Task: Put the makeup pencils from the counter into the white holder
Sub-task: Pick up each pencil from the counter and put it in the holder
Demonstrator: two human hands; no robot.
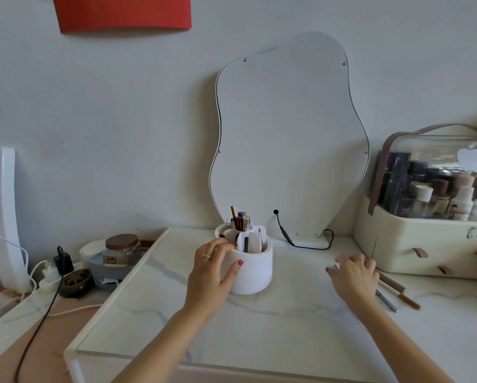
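Note:
The round white holder (252, 268) stands at the middle of the marble counter (273, 327), with several pencils and tubes upright in its compartments. My left hand (214, 268) wraps its left side, thumb on the front wall and fingers at the rim, touching a brown pencil there. My right hand (352, 275) hovers blurred and spread over the counter to the right, holding nothing. Beside it lie makeup pencils: a brown one (406, 298), a grey-tipped one (386, 301) and a tan one (392, 281), partly hidden by the hand.
A wavy mirror (287, 139) leans on the wall behind the holder, its black cable (306, 246) trailing on the counter. A cream cosmetics case (414, 244) fills the right. Left of the counter sit a glass jar (121, 250), chargers and cords.

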